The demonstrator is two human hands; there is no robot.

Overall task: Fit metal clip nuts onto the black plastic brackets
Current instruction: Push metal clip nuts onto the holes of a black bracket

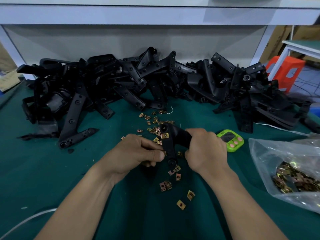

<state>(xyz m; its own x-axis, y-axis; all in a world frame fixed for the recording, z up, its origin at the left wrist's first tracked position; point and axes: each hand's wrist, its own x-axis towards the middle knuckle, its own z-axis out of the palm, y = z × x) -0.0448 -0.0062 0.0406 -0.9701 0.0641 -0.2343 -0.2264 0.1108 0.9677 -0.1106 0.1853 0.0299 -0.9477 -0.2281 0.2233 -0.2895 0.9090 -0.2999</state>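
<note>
R hand (206,149) grips a black bent plastic bracket (168,148) over the green mat (103,170). L hand (138,150) pinches a small gold metal clip nut (164,152) at the bracket's side. More loose clip nuts (165,185) lie on the mat nearby & a big pile of black brackets (131,78) sits behind.

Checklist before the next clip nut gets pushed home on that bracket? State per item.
1. Black plastic bracket held in right hand grip: ok.
2. Brass-coloured metal clip nut pinched by left hand at bracket edge: ok.
3. That nut lined up with its hole: cannot tell, thumb covers it.
4. Upper clip nut already on the bracket: ok.
5. Spare loose nuts on green mat: ok.
</note>
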